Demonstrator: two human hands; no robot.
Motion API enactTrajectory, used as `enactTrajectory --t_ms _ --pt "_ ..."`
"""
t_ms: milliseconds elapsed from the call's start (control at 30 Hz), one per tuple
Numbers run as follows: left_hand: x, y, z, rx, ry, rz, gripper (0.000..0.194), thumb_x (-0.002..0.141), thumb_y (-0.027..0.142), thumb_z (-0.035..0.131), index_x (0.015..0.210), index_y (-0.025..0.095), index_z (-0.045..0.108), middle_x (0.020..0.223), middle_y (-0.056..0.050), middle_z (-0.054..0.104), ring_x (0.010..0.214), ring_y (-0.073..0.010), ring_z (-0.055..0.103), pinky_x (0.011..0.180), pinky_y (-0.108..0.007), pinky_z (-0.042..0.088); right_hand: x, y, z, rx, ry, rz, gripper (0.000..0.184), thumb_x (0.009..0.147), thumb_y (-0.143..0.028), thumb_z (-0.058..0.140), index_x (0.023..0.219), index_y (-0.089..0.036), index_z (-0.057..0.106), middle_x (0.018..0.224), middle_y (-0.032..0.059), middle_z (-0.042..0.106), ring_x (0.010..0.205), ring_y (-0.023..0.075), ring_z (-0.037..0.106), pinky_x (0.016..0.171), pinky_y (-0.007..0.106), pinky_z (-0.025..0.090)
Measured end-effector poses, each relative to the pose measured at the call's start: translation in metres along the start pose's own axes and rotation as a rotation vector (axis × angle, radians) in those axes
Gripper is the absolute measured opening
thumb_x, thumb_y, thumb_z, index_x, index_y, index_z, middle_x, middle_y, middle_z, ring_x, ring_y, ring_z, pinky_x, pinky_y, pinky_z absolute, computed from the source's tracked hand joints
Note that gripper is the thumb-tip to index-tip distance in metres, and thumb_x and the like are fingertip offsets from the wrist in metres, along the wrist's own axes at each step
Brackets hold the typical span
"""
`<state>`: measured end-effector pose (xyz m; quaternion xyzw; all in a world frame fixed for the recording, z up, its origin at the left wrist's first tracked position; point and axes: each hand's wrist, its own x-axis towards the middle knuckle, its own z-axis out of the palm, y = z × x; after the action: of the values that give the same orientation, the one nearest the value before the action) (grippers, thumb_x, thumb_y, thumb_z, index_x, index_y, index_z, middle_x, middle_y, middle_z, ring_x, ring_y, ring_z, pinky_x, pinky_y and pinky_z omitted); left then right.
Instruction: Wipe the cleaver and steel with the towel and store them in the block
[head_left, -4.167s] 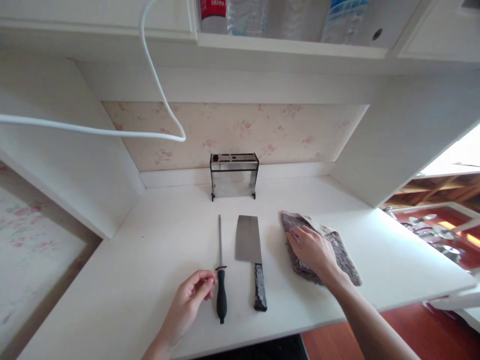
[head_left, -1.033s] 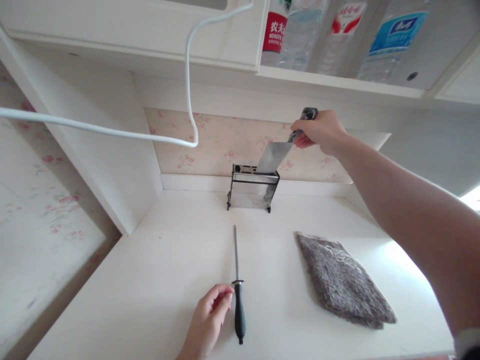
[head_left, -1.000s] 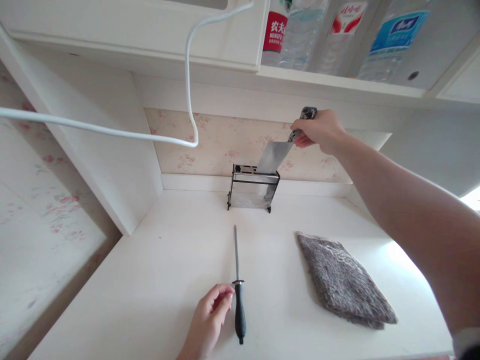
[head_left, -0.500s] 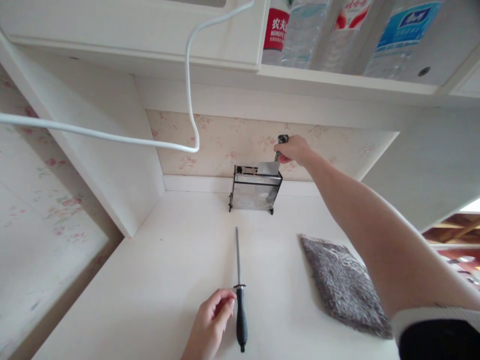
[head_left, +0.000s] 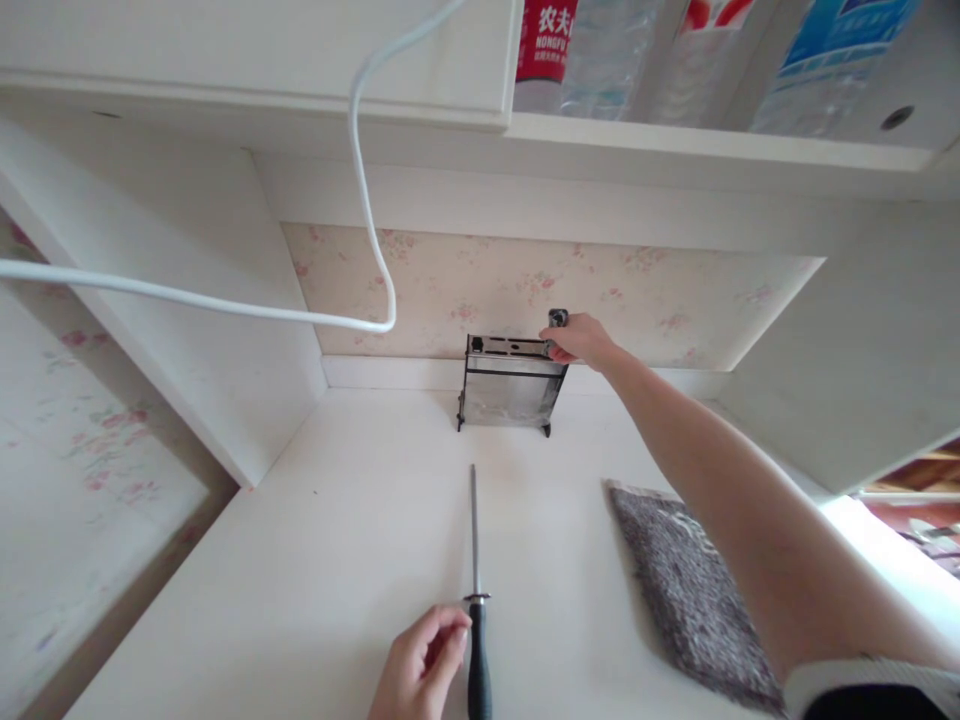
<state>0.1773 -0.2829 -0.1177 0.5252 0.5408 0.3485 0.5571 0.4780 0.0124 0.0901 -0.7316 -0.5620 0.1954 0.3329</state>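
My right hand (head_left: 583, 340) grasps the mottled black handle (head_left: 557, 319) at the right end of the far, slotted silver-and-black metal rack (head_left: 511, 398); sideways pressure could tip it. My left hand (head_left: 416, 668), loosely closed on nothing, could nudge the black-handled steel rod (head_left: 475, 540)

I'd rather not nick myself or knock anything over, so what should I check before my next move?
1. Right hand gripping the knife handle: ok, fingers closed around it.
2. Blade out of the way: ok, none shows above the knife block.
3. Handle fully down at the slot: cannot tell, the fingers hide that spot.
4. Block standing on the counter: ok, its front feet rest there.
5. Left hand well clear of the sharpening rod: not ok, it is right at the rod's handle.
6. Cloth clear of the block: ok, it lies apart.
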Motion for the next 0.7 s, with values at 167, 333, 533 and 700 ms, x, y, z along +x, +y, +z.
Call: enactTrajectory --t_ms 167,333,533,700 --pt "0.003 -0.01 0.002 0.162 0.056 0.186 0.04 0.087 0.057 0.048 0.088 0.022 0.068 0.07 -0.004 0.059 0.06 -0.015 0.051 0.057 -0.022 0.043 -0.019 0.005 -0.002 0.034 0.004 -0.047 0.039 0.072 -0.036 0.072 0.102 -0.012 0.065 0.066 0.0074 0.07 0.047 0.0161 0.063 0.045 0.025 0.052" --pt "0.006 -0.025 -0.008 0.658 -0.101 0.51 0.03 0.093 0.027 0.041 0.111 0.032 0.064 0.097 -0.005 0.056 0.058 -0.0092 0.053 0.058 -0.018 0.046 -0.054 0.032 0.0 0.04 0.14 -0.129 0.042 0.077 -0.04 0.066 0.112 -0.017 0.062 0.059 0.0011 0.066 0.042 0.012 0.058 0.044 0.021 0.045" --pt "0.008 -0.002 -0.013 1.167 -0.309 0.818 0.029 0.079 0.016 0.061 0.102 0.034 0.065 0.111 -0.004 0.056 0.063 -0.0124 0.056 0.06 -0.023 0.046 -0.116 0.106 0.03 0.321 -0.055 0.007 0.028 0.078 -0.04 0.061 0.095 -0.019 0.065 0.054 -0.0027 0.06 0.04 0.0095 0.051 0.04 0.019 0.038" --pt "0.004 0.033 -0.008 1.16 -0.288 0.926 0.021 0.078 0.006 0.058 0.087 0.025 0.062 0.109 -0.003 0.061 0.091 -0.0208 0.059 0.079 -0.03 0.049 -0.167 0.17 0.06 0.402 -0.154 0.063 0.028 0.08 -0.042 0.055 0.088 -0.016 0.063 0.056 -0.0022 0.057 0.043 0.0106 0.051 0.044 0.022 0.041"
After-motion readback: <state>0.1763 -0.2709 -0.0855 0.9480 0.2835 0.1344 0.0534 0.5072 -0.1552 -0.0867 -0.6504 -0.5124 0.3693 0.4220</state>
